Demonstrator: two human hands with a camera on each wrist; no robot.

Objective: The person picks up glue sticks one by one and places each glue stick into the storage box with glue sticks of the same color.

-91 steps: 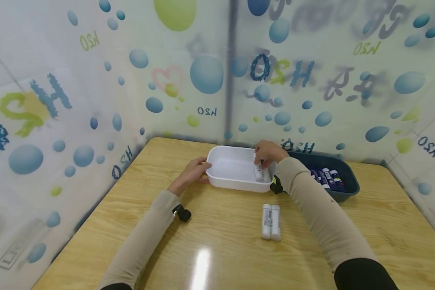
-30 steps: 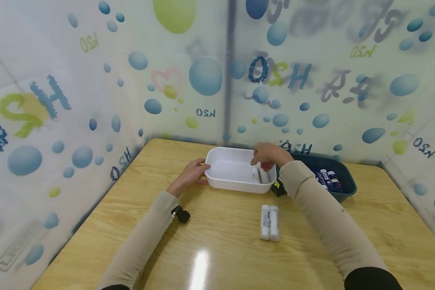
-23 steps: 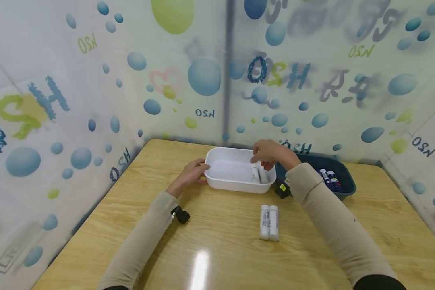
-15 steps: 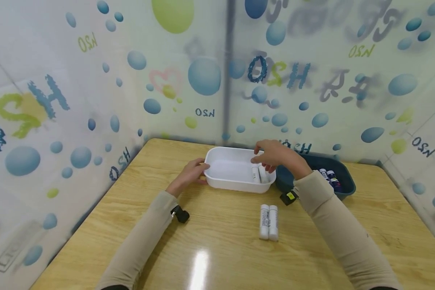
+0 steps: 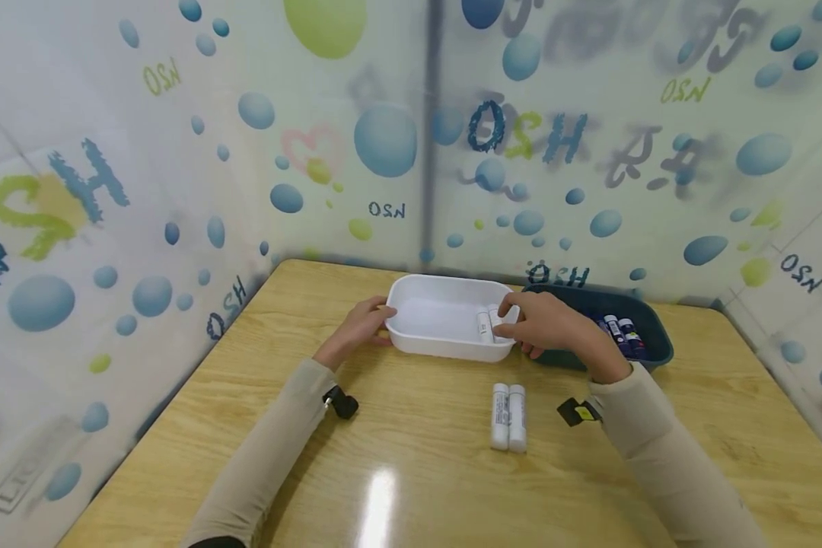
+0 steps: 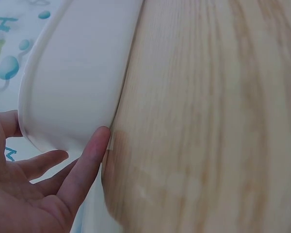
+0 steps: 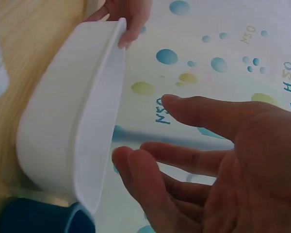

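My left hand (image 5: pixel 358 329) holds the left end of a white plastic tray (image 5: pixel 445 348), the thumb over its rim and fingers against the outside, as the left wrist view also shows. Two white capped tubes (image 5: pixel 484 327), like glue sticks, lie side by side inside its right end. Over that end hovers my right hand (image 5: pixel 551 323); its thumb and fingers are apart, and the right wrist view shows nothing between them. Two more white tubes (image 5: pixel 509 418) with printed labels lie together on the table in front of the tray.
A dark teal bin (image 5: pixel 562 360) stands right beside the tray, partly behind my right hand. Several dark blue tubes (image 5: pixel 616 331) with white caps lie in it. The wooden table (image 5: pixel 425 472) meets a patterned wall covering (image 5: pixel 383 236) behind the containers.
Three seconds ago my right hand gripped a white tube in the tray. It has let go, spread its fingers and shifted right and nearer. My left hand keeps its hold on the tray.
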